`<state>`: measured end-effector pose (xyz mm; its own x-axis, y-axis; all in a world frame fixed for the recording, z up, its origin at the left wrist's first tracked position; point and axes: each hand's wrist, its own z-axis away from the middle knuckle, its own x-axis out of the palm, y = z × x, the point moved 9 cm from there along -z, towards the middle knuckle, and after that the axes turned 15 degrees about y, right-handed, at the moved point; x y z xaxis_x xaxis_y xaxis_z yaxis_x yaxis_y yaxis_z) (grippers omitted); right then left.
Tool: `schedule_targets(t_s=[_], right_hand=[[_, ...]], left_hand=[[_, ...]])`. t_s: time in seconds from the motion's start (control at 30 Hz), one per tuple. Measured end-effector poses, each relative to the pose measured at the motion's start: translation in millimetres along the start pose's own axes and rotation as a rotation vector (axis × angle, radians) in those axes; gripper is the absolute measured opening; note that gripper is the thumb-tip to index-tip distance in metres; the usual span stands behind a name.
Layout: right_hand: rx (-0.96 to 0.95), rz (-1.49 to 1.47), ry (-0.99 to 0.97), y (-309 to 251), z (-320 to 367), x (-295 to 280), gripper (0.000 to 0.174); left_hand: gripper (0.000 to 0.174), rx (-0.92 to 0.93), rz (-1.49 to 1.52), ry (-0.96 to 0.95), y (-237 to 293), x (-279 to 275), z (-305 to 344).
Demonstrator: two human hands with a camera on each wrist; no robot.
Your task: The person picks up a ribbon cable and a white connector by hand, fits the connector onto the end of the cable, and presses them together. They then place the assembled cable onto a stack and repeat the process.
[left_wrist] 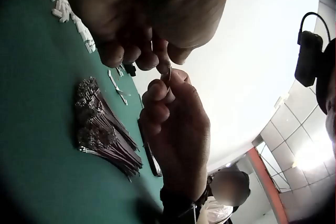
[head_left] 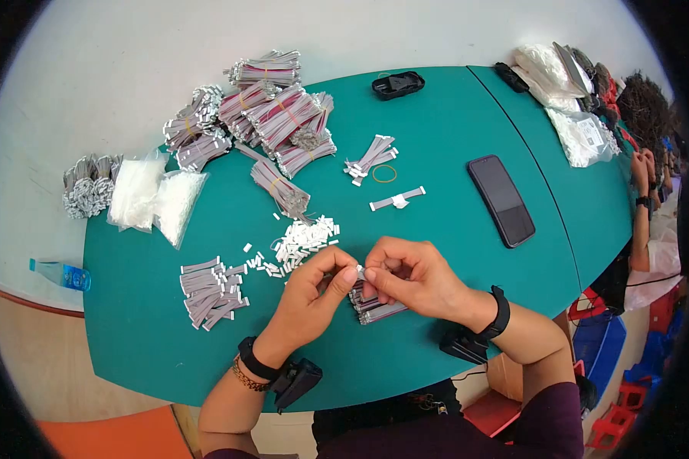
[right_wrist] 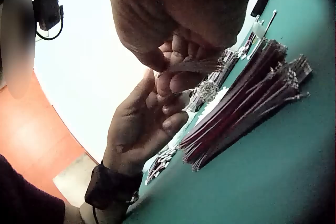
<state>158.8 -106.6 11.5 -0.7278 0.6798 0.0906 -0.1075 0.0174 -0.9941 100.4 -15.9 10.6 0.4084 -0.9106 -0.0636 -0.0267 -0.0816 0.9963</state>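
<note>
My left hand (head_left: 311, 297) and right hand (head_left: 425, 281) meet fingertip to fingertip over the near side of the table. Between their thumbs and forefingers they pinch a small white end piece (head_left: 360, 272) of a short flat ribbon cable. In the right wrist view the grey ribbon cable (right_wrist: 198, 66) runs back under the right hand's curled fingers. Beneath the right hand lies a stack of grey and dark red ribbon cables (head_left: 375, 311), partly hidden by it. Loose white connector pieces (head_left: 302, 243) form a heap just beyond the left hand.
Short ribbon cables (head_left: 210, 294) lie piled at left. Banded cable bundles (head_left: 283, 122) and clear bags of white pieces (head_left: 180, 200) stand farther back. A single cable (head_left: 398, 200), a rubber band (head_left: 385, 174) and a phone (head_left: 501, 200) lie right of centre. Another person's arm (head_left: 641, 206) shows at far right.
</note>
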Motion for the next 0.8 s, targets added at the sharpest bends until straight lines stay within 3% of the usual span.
schedule_targets(t_s=[0.13, 0.63, 0.8], right_hand=[[-0.051, 0.052, 0.016, -4.2, 1.0, 0.4, 0.010], [-0.134, 0.182, 0.033, -11.5, 1.1, -0.6, 0.011], [-0.136, 0.219, 0.032, -8.5, -5.0, -5.2, 0.011]], left_hand=[[0.016, 0.053, 0.004, 0.006, 3.2, 0.9, -0.4], [0.017, -0.040, 0.005, -0.014, -3.5, 1.1, 2.7], [0.017, -0.101, 0.096, 0.062, -7.1, -8.0, -4.0]])
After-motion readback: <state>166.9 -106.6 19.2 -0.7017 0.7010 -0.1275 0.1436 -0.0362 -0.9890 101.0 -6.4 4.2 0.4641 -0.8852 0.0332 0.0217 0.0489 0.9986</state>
